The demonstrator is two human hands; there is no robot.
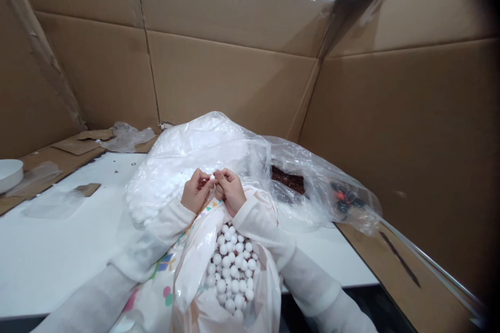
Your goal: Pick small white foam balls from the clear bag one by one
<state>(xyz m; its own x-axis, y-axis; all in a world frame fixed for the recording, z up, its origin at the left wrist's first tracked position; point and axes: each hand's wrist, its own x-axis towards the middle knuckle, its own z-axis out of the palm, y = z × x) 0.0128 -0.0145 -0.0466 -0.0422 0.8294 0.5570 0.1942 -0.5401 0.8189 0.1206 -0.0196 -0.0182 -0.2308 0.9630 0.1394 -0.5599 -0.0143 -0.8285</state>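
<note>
My left hand (196, 191) pinches a small white ball (212, 177) between thumb and fingertips. Right beside it, my right hand (232, 192) is closed, its fingertips meeting at the ball; whatever lies between them is too small to make out. Below my wrists an opened pale plastic bag (191, 276) lies at my lap, holding many white balls (230, 270) with bits of reddish brown among them. Just behind my hands rests a large clear plastic bag (211, 140) filled with white balls.
A white table (97, 234) lies under the bags. Tall cardboard walls (226, 73) enclose the back and sides. At left are a white bowl (11, 174) and plastic scraps (58, 203). Dark brown material (288, 180) and a black-and-red object (346, 197) show at right, near a dark strip (400, 259).
</note>
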